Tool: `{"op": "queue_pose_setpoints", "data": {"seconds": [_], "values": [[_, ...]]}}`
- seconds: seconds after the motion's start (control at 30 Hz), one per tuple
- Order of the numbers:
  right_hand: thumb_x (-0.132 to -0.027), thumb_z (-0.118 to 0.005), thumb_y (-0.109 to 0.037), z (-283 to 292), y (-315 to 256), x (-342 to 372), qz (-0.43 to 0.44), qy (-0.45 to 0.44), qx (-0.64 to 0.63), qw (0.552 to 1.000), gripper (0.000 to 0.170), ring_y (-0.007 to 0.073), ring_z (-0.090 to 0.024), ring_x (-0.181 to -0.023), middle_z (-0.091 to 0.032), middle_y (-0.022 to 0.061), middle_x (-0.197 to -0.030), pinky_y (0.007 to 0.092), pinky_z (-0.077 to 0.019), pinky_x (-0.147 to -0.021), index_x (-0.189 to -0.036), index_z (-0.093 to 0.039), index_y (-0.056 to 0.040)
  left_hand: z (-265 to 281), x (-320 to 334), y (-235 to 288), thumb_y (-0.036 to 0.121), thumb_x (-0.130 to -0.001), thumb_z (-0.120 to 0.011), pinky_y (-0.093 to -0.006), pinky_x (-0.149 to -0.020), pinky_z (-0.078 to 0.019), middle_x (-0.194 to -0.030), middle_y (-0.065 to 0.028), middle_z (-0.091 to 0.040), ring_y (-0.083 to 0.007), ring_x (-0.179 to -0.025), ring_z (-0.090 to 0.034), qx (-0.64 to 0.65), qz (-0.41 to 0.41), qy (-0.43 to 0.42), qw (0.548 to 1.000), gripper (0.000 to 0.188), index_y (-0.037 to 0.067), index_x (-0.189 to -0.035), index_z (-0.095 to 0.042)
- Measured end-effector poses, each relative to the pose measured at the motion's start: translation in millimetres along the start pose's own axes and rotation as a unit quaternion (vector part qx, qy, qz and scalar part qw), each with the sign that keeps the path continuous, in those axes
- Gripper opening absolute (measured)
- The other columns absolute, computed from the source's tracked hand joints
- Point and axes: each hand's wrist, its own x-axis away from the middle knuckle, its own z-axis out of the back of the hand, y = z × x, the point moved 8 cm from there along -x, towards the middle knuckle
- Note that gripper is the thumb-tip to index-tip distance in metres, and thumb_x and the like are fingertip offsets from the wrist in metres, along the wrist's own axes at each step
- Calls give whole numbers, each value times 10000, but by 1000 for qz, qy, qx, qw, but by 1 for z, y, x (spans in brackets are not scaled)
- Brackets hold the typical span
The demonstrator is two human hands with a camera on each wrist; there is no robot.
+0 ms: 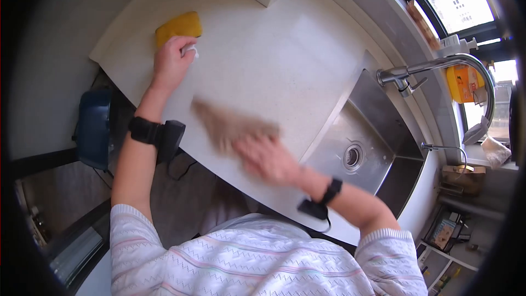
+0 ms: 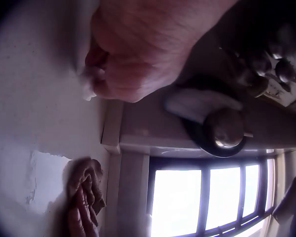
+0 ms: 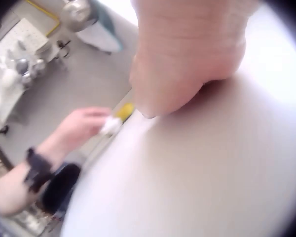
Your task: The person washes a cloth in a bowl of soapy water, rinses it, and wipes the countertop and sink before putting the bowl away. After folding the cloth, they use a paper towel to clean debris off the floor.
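The left hand (image 1: 174, 64) is curled round a small crumpled white tissue (image 1: 192, 50), part of which sticks out between the fingers. Just beyond that hand lies a yellow cloth (image 1: 179, 26) on the white counter (image 1: 263, 55). The right hand (image 1: 266, 159), blurred in the head view, presses flat on a brown cloth (image 1: 219, 120) near the counter's front edge. In the left wrist view the brown cloth (image 2: 88, 185) looks bunched under the right fingers, beside a shiny wet-looking patch. The right wrist view hides the cloth behind the right hand (image 3: 187, 59).
To the right is a steel sink (image 1: 356, 126) with a tall curved faucet (image 1: 438, 63). Bottles and a yellow-orange package (image 1: 466, 83) stand on the window sill. A dark blue bin (image 1: 93, 129) is below the counter's left edge.
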Motion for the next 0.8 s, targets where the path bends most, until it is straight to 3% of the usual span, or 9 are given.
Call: {"op": "queue_pose_setpoints", "data": {"seconds": [0.1,0.17,0.2,0.23,0.27,0.4,0.53,0.63,0.8], "values": [[-825,-512,-284,1,-10,64,-50,-111,27,992,453,289,-414,-1120,-478,110,-1174,466,-292,-931,-1222,-437,-78,-2,-6,-3,48,-690,-585,-294,-776,-446,-989,-103,-588,-249,-876,-561,-54,-24,1,998,287,31,-976,-600],[-801,-514,-184,27,49,91,-83,7,72,994,349,290,-455,-1052,-520,94,-1087,454,-305,-938,-1136,-493,-87,-2,-9,0,55,-680,-588,-318,-823,-436,-1046,-120,-569,-284,-942,-544,-74,-27,3,997,335,44,-1015,-586],[-763,-546,-129,47,101,88,-210,-32,41,976,354,303,-466,-1025,-526,117,-1035,451,-310,-936,-1111,-502,-80,0,-10,0,64,-674,-594,-332,-854,-421,-1081,-132,-546,-297,-983,-520,-101,-13,20,995,382,55,-1054,-564],[-774,-536,-130,69,149,90,-299,15,-13,954,375,326,-458,-1046,-522,147,-1065,448,-329,-923,-1140,-486,-68,4,-11,-3,74,-668,-600,-346,-886,-406,-1116,-144,-523,-311,-1025,-496,-127,-1,39,991,430,67,-1094,-541],[-801,-512,-157,88,184,90,-265,80,134,951,405,354,-438,-1079,-503,167,-1134,455,-342,-909,-1189,-454,-58,3,-13,-11,74,-668,-600,-346,-886,-406,-1116,-144,-523,-311,-1025,-496,-130,2,41,991,430,67,-1094,-541],[-874,-380,-320,122,291,23,-322,106,156,928,482,368,-381,-1152,-389,174,-1284,465,-314,-942,-1275,-364,-53,0,-23,-39,90,-649,-616,-364,-862,-418,-1070,-151,-528,-318,-1010,-497,-195,45,67,978,441,87,-1084,-541],[-868,-374,-369,100,274,-61,-317,70,149,934,531,353,-309,-1221,-330,133,-1348,454,-233,-1006,-1312,-322,-82,7,-14,-34,74,-643,-610,-368,-779,-451,-920,-130,-569,-298,-883,-546,-164,45,53,984,249,69,-892,-613],[-867,-366,-378,79,218,-123,-245,64,143,957,536,320,-267,-1256,-315,112,-1363,468,-199,-1018,-1322,-309,-101,25,19,-23,68,-644,-610,-355,-709,-465,-811,-108,-578,-281,-770,-567,-116,16,75,990,114,51,-756,-619],[-873,-380,-366,34,128,-218,-156,54,153,974,484,293,-296,-1241,-343,92,-1345,475,-213,-1007,-1287,-356,-117,76,64,-16,54,-651,-615,-280,-626,-464,-777,-77,-592,-213,-674,-582,-48,42,113,991,109,43,-759,-619]]}}
